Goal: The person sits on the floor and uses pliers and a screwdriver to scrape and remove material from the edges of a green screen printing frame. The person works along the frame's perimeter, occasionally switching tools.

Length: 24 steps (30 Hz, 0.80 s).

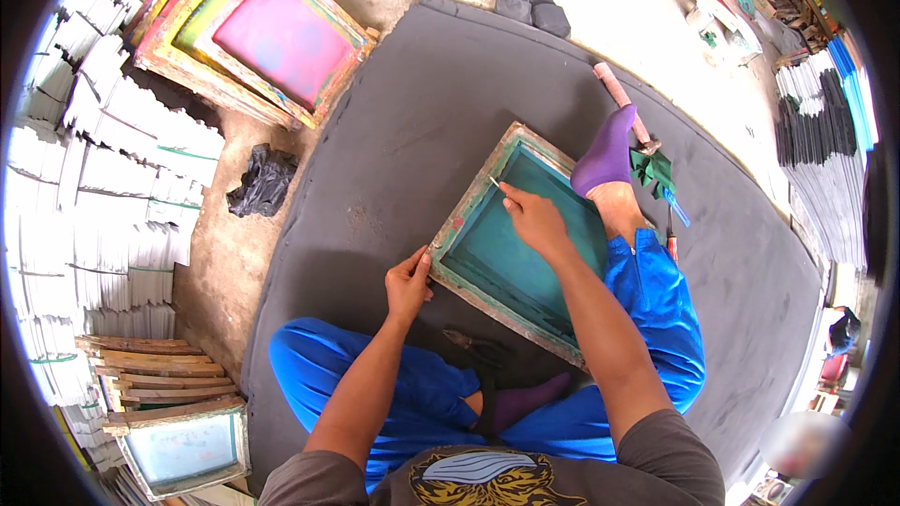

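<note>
A wooden screen-printing frame [553,342] with teal mesh [525,262] lies tilted across the dark mat between my legs. At its left corner, my left hand [409,289] pinches the wooden edge. My right hand [536,221] is closed over the mesh near the upper-left side; a thin whitish piece [495,182] pokes out from its fingertips, too small to name. My foot in a purple sock [605,152] rests at the frame's upper-right side. Pliers [457,338] with dark handles lie by my shin, below the frame's lower edge.
Right of the foot lie a pinkish rod [614,86], green scraps [652,171] and a red-handled tool [672,247]. Dark slippers [532,6] sit at the mat's far edge. Paint-stained frames [281,37], a black plastic bag [262,180] and white stacks [131,215] line the left.
</note>
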Each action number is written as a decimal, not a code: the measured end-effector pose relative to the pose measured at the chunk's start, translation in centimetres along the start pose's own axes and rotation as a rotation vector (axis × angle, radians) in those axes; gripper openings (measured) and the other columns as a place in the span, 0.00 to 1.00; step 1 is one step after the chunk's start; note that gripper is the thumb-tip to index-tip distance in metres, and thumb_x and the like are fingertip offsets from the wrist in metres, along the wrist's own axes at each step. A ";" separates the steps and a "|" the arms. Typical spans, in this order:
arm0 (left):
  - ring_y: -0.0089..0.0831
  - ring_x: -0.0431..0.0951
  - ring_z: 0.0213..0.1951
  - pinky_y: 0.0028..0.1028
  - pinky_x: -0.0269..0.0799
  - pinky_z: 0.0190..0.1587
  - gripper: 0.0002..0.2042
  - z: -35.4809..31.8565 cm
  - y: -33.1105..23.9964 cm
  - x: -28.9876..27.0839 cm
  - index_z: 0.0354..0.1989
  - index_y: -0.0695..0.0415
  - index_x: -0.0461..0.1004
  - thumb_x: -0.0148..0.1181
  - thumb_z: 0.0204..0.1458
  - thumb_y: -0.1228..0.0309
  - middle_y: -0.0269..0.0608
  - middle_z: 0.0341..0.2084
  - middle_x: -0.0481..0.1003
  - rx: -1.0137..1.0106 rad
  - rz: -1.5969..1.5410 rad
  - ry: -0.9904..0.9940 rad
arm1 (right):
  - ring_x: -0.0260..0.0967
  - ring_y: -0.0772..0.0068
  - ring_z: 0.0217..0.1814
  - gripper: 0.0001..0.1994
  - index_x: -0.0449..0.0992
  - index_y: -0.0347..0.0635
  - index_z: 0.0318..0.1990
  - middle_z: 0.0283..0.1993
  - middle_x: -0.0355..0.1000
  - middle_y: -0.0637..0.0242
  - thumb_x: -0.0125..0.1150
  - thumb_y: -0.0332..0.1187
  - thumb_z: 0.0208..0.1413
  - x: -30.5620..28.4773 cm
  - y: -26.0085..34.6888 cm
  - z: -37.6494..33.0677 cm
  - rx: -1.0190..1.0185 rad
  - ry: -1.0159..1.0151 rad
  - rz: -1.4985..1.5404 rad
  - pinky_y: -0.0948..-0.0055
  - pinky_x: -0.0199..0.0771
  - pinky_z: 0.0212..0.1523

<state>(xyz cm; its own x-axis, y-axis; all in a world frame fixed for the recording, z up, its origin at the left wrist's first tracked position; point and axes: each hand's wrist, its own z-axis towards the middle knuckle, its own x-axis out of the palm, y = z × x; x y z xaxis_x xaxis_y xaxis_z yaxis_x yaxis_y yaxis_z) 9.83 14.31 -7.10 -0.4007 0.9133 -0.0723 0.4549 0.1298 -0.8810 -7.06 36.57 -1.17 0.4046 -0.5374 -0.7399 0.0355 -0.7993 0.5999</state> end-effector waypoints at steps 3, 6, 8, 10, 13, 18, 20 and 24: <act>0.19 0.71 0.15 0.21 0.68 0.17 0.18 0.1 0.4 -0.1 0.58 0.60 0.80 0.62 0.66 0.62 0.33 0.20 0.73 0.005 0.001 0.003 | 0.77 0.45 0.57 0.19 0.74 0.66 0.67 0.57 0.79 0.59 0.51 0.45 0.71 0.3 0.2 0.2 0.021 0.018 -0.057 0.48 0.76 0.58; 0.19 0.71 0.15 0.22 0.68 0.17 0.18 0.1 0.6 -0.1 0.58 0.60 0.80 0.62 0.66 0.62 0.33 0.20 0.73 0.005 -0.012 0.001 | 0.77 0.45 0.57 0.19 0.73 0.68 0.67 0.56 0.80 0.59 0.50 0.45 0.71 0.2 0.5 0.1 0.037 0.030 -0.079 0.47 0.76 0.58; 0.19 0.71 0.15 0.22 0.68 0.17 0.18 0.2 0.8 -0.2 0.58 0.60 0.80 0.62 0.65 0.63 0.33 0.20 0.73 0.008 -0.032 0.001 | 0.77 0.45 0.57 0.20 0.72 0.68 0.68 0.56 0.80 0.59 0.50 0.45 0.71 -0.1 1.2 -0.2 0.054 0.043 -0.094 0.46 0.76 0.58; 0.19 0.71 0.15 0.22 0.69 0.17 0.20 0.1 0.7 -0.1 0.59 0.62 0.79 0.62 0.66 0.60 0.32 0.20 0.73 0.017 -0.017 0.006 | 0.77 0.44 0.57 0.20 0.72 0.67 0.68 0.56 0.80 0.58 0.50 0.44 0.71 0.0 1.0 -0.3 0.045 0.032 -0.105 0.46 0.76 0.57; 0.18 0.71 0.14 0.22 0.69 0.17 0.19 0.0 0.6 0.0 0.58 0.61 0.80 0.62 0.66 0.61 0.32 0.20 0.73 0.009 -0.017 0.001 | 0.77 0.44 0.57 0.20 0.72 0.65 0.68 0.56 0.79 0.57 0.50 0.44 0.71 -0.2 1.2 -0.4 0.029 0.027 -0.110 0.45 0.76 0.57; 0.18 0.71 0.14 0.21 0.68 0.17 0.18 0.1 0.5 0.0 0.58 0.60 0.80 0.62 0.65 0.62 0.32 0.20 0.73 0.008 -0.008 -0.008 | 0.77 0.42 0.56 0.20 0.72 0.63 0.68 0.56 0.79 0.55 0.50 0.43 0.71 0.0 0.8 -0.4 0.011 0.011 -0.103 0.44 0.76 0.55; 0.19 0.71 0.14 0.22 0.68 0.17 0.18 0.1 0.3 0.1 0.58 0.60 0.80 0.63 0.65 0.62 0.32 0.19 0.73 0.010 0.006 -0.011 | 0.77 0.42 0.55 0.20 0.72 0.63 0.68 0.55 0.80 0.54 0.50 0.42 0.71 0.0 0.6 -0.5 -0.010 -0.003 -0.087 0.44 0.76 0.55; 0.18 0.70 0.15 0.22 0.68 0.17 0.21 0.0 0.5 -0.1 0.59 0.63 0.79 0.61 0.66 0.59 0.33 0.21 0.75 0.026 -0.007 0.009 | 0.78 0.42 0.54 0.20 0.72 0.62 0.68 0.53 0.80 0.53 0.50 0.40 0.70 -0.4 1.9 -0.6 0.023 0.024 -0.153 0.44 0.77 0.54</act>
<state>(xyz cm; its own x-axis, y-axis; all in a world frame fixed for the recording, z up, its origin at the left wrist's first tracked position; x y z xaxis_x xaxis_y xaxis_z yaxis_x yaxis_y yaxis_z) 10.06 14.24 -7.51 -0.3963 0.9160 -0.0622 0.4312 0.1259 -0.8934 -6.64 35.44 0.48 0.4177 -0.4025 -0.8146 0.0776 -0.8775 0.4733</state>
